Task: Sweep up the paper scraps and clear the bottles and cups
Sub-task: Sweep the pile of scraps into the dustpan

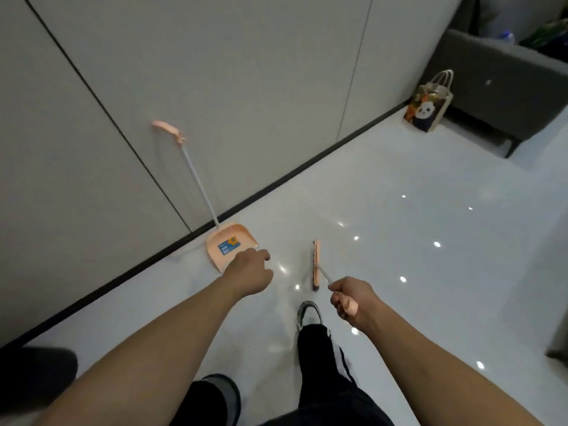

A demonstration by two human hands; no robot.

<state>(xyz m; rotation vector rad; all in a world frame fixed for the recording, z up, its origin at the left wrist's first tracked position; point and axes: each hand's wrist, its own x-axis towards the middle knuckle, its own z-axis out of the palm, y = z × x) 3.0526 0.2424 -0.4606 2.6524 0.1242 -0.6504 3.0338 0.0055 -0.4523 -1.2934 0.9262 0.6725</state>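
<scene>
- Standing by the wall's dark bottom strip is a pink dustpan (230, 245), with its long handle leaning up against the wall (215, 72).
- Lots of bare shiny floor (415, 241) spreads out to the right of the dustpan, with little light spots on it.
- A paper bag with a panda (427, 104) sits in the far floor corner, beside a grey sofa (504, 87).
- The broom (316, 265) has its pink head down on the floor, near the dustpan but apart from it.
- The right hand (350, 301) has its fingers wrapped tight around the pink end of the broom handle.
- The left hand (250, 272) reaches out over the dustpan's front edge. Its fingers are curled under, and I cannot tell if they hold anything.
- One shoe (309, 313) steps forward just behind the broom.
</scene>
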